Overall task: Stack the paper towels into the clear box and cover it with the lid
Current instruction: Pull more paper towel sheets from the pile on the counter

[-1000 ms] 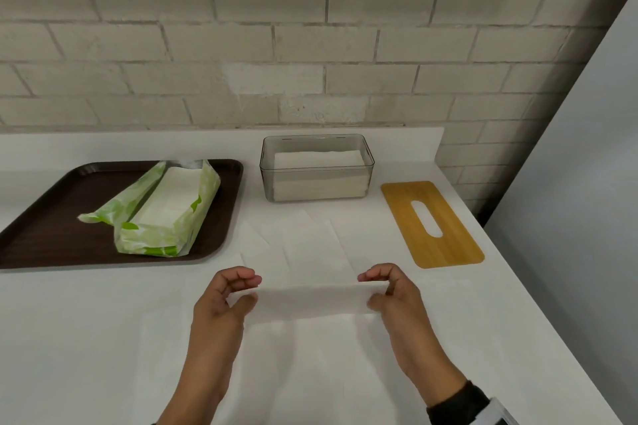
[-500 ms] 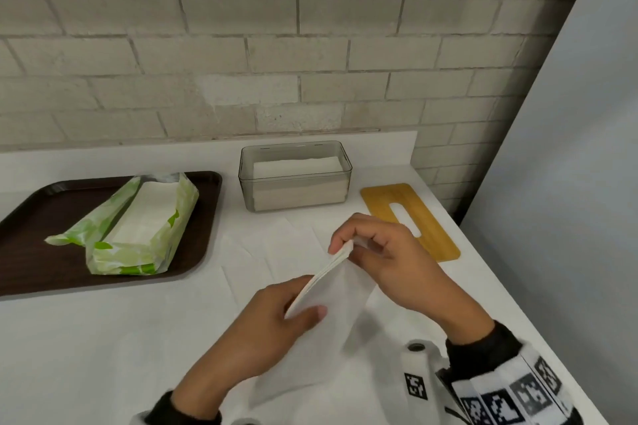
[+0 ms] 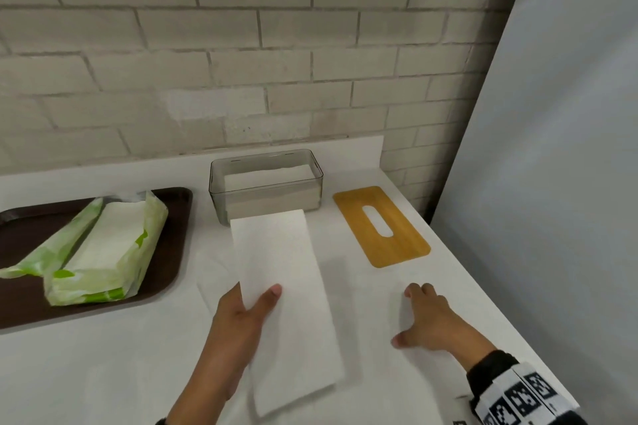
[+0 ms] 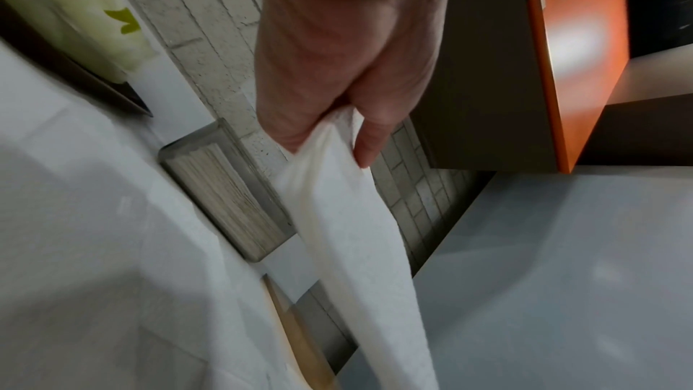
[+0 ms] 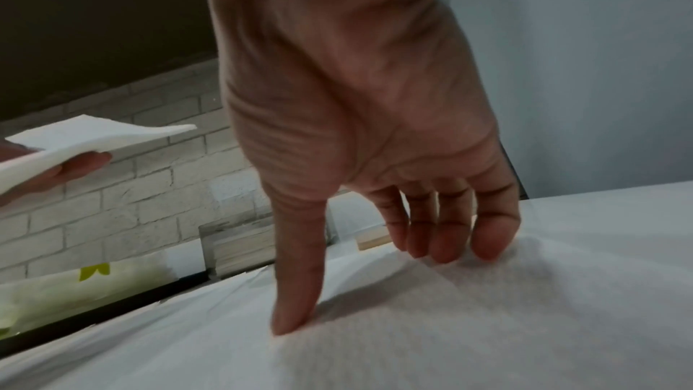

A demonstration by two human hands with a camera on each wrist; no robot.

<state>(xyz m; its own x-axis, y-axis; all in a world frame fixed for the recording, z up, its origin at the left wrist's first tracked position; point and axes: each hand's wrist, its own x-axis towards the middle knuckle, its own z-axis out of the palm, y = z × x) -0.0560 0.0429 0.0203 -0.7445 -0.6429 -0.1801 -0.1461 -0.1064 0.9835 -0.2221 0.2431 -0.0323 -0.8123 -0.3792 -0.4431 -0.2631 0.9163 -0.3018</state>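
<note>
Left hand (image 3: pixel 241 317) pinches a folded paper towel (image 3: pixel 286 293), its far end reaching the clear box (image 3: pixel 266 188) ahead. Right hand (image 3: pixel 431 321) spreads relaxed fingers on a sheet on the worktop (image 3: pixel 69 373); lid (image 3: pixel 381 226) lies beyond it.

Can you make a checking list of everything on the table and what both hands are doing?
Surface: white counter, loose paper sheets lying flat on it.
Job's things: clear box part filled with towels, uncovered; wooden lid flat beside it; folded paper towel.
Clutter: green towel pack on brown tray.
Hands: left hand pinches the folded towel; right hand presses a flat sheet, fingers spread.
Cables: nothing seen.
Surroundings: brick wall, grey panel.
</note>
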